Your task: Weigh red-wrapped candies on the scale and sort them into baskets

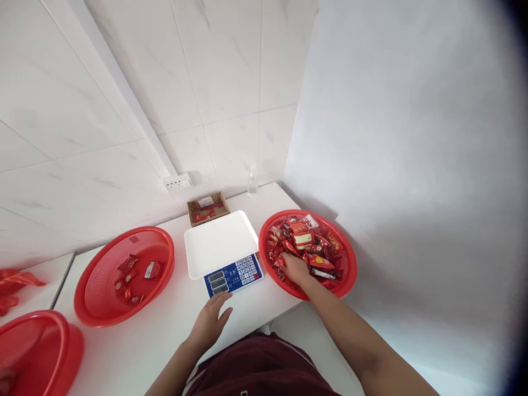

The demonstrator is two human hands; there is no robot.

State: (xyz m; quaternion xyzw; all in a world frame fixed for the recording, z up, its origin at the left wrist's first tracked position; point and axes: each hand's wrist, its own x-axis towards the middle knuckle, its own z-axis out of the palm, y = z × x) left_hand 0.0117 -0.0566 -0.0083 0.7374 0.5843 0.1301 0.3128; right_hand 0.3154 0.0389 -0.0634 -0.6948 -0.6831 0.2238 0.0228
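Observation:
My right hand reaches into the red basket at the right, which is full of red snack packets. Its fingers are curled down among the packets; what they grip is hidden. My left hand rests flat on the white table, fingers stretched out, just in front of the blue keypad of an electronic scale. The scale's white tray is bare. To the left stands a second red basket with a few red packets in it.
A small cardboard box holding red packets sits behind the scale near the wall. A clear plastic bottle stands at the back corner. A wall socket is above. Another red basket and red packets lie at far left.

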